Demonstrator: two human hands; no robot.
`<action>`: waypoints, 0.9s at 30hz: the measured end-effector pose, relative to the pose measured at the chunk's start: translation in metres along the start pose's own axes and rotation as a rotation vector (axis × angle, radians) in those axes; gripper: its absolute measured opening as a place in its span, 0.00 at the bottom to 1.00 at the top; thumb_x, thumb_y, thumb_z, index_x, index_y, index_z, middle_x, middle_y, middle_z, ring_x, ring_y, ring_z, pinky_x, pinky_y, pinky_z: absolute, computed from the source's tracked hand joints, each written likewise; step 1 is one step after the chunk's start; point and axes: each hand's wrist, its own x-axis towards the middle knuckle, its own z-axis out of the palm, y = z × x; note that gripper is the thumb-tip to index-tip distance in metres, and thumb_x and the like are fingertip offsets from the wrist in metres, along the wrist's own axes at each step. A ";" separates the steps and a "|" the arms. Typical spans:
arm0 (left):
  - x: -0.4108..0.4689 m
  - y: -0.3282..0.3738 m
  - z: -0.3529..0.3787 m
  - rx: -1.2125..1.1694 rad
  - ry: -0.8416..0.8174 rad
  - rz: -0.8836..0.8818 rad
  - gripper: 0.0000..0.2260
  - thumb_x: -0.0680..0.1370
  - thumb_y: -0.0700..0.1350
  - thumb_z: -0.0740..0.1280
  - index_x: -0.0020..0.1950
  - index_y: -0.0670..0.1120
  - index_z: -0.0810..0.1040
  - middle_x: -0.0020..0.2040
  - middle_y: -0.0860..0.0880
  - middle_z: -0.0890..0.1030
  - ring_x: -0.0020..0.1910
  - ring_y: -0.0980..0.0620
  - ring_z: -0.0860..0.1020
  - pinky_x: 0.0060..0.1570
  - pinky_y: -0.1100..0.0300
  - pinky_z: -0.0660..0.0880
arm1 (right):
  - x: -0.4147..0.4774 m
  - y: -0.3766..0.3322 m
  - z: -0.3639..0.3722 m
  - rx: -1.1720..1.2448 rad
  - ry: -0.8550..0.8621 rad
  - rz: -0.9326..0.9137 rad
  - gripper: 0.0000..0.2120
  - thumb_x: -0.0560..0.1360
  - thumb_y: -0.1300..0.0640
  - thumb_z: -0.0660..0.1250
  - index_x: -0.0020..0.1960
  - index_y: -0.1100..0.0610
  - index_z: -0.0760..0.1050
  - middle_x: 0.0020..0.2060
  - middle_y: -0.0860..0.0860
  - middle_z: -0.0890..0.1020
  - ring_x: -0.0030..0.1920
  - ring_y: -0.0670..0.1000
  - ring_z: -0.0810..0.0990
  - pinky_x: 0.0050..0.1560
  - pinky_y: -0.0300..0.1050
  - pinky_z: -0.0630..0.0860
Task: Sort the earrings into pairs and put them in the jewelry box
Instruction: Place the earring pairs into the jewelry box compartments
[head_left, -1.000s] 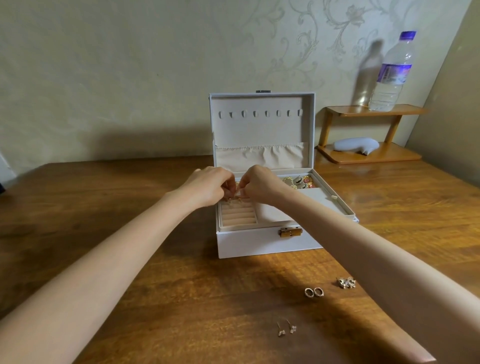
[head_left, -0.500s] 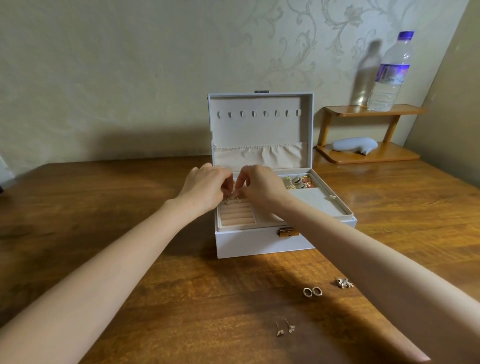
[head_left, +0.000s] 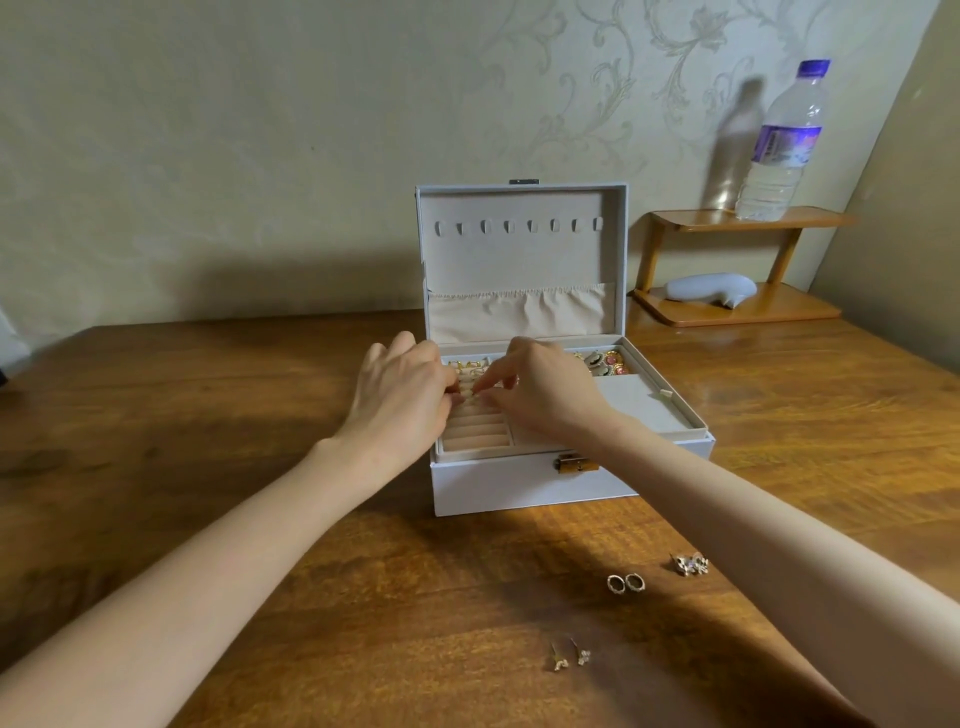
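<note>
A white jewelry box (head_left: 519, 488) stands open on the wooden table, its lid (head_left: 519, 249) upright. My left hand (head_left: 400, 400) and my right hand (head_left: 545, 395) meet over the beige ring rolls (head_left: 475, 436) at the box's front left. Their fingertips pinch a small earring (head_left: 469, 399) down against the rolls; it is mostly hidden. Gold pieces lie in the back compartments (head_left: 605, 361). On the table in front lie a pair of hoop earrings (head_left: 625, 583), a sparkly cluster pair (head_left: 690, 564) and a pair of studs (head_left: 569, 656).
A small wooden shelf (head_left: 737, 306) stands at the back right against the wall. It carries a water bottle (head_left: 784, 150) on top and a grey object (head_left: 709, 288) below. My right forearm passes just above the cluster pair.
Both hands have dropped from just above the box onto the ring rolls, and the right hand's fingers have spread. The earrings on the table have not moved.
</note>
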 end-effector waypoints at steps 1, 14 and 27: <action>0.000 0.000 -0.001 0.003 -0.009 0.003 0.12 0.79 0.44 0.60 0.60 0.49 0.79 0.52 0.50 0.76 0.54 0.50 0.67 0.54 0.54 0.65 | 0.000 0.000 0.000 -0.007 -0.010 -0.004 0.08 0.74 0.50 0.67 0.51 0.46 0.82 0.44 0.45 0.73 0.47 0.49 0.77 0.41 0.41 0.69; 0.010 -0.003 -0.005 -0.009 -0.031 0.077 0.13 0.78 0.37 0.62 0.59 0.47 0.79 0.53 0.50 0.76 0.52 0.50 0.68 0.48 0.59 0.60 | 0.007 0.001 0.000 -0.008 -0.043 -0.025 0.06 0.72 0.51 0.70 0.47 0.50 0.83 0.45 0.48 0.77 0.47 0.51 0.77 0.43 0.43 0.72; 0.019 -0.004 0.002 0.007 -0.034 0.078 0.06 0.77 0.40 0.64 0.51 0.46 0.79 0.43 0.52 0.68 0.45 0.52 0.62 0.46 0.59 0.59 | 0.008 0.006 0.001 0.061 -0.040 -0.021 0.04 0.71 0.54 0.70 0.45 0.48 0.83 0.45 0.50 0.78 0.46 0.51 0.77 0.47 0.49 0.76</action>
